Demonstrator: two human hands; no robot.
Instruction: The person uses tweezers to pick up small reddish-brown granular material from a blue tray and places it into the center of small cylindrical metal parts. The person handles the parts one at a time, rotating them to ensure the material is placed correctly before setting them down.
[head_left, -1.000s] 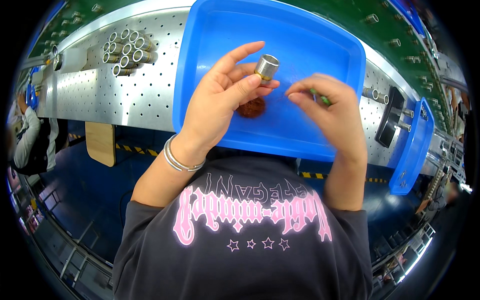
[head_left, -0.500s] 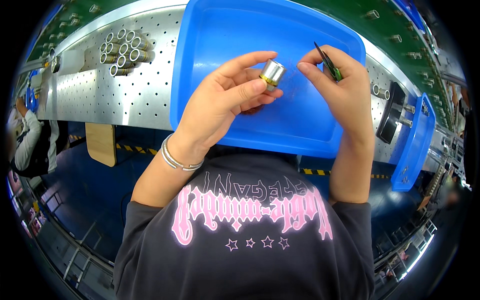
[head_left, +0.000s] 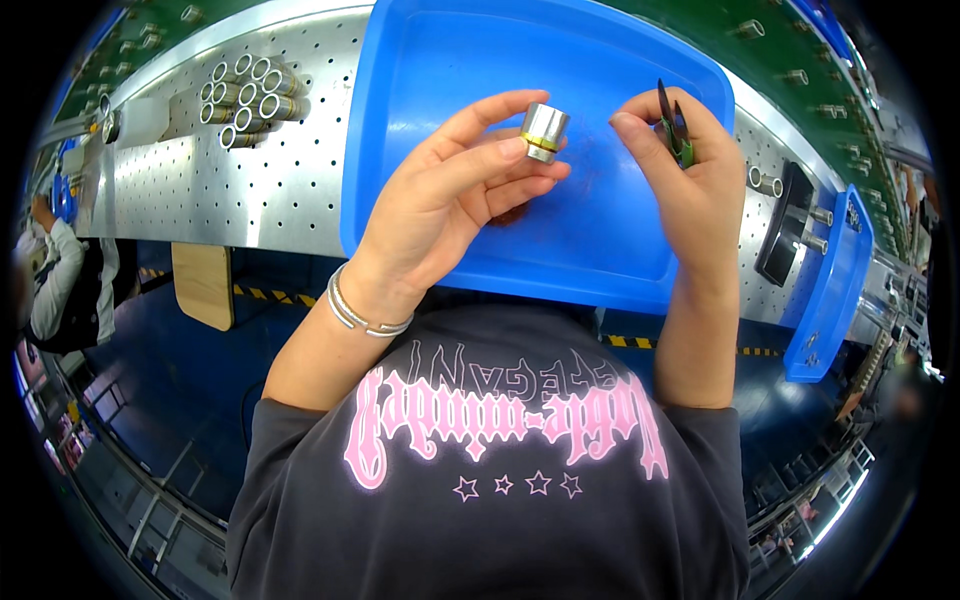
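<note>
The left hand has its grip closed lightly on a silvery metal sleeve, thumb on one side and fingers behind. The sleeve is above the large blue tray, slightly tilted, with a yellow band around its lower part. The right hand is beside it, well apart from the sleeve; its grip is curled around green-handled snips, dark blades pointing up and a little apart. I cannot tell whether its thumb and forefinger pinch anything fine. Below the left hand, a reddish-brown fibre bundle shows partly in the tray. On the perforated metal desk, a group of similar sleeves stands left of the tray; right of it lies a flat black object, near a smaller blue tray
</note>
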